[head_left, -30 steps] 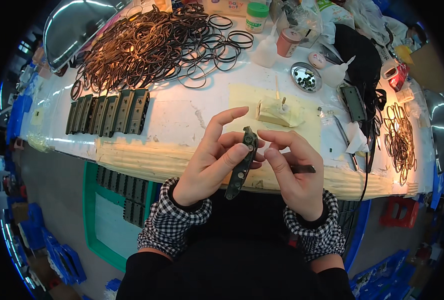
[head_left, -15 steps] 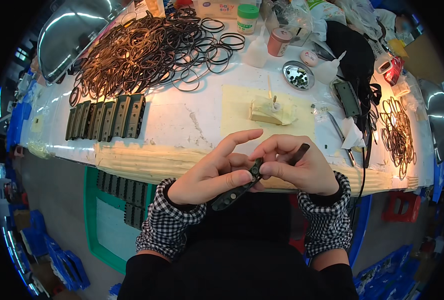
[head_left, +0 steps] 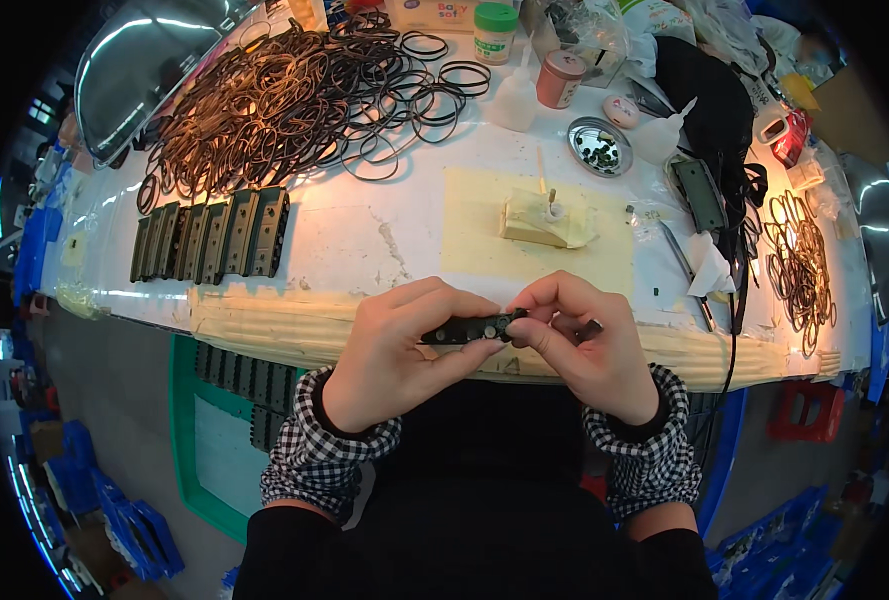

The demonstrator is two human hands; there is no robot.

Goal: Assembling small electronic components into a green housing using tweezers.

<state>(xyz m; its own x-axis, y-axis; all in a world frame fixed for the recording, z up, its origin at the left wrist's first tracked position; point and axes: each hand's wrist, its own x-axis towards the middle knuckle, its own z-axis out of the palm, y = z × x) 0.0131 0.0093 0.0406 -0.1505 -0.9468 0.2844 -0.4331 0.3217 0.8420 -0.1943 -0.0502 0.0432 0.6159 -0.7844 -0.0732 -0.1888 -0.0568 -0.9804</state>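
While the left grip (head_left: 379, 350) pinches a strip (head_left: 457, 331) (dark), the right grip (head_left: 606, 350) pinches it.

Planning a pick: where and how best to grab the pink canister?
Probably mid-body on the pink canister, closing across its round side walls from the near side: it stands upright with bare white table in front, while the white bottle crowds its left.

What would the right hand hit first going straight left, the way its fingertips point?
The studded dark green bar: the right hand's fingertips seem to touch its end; exact contact depth is unclear. The left hand, gripping it, comes next.
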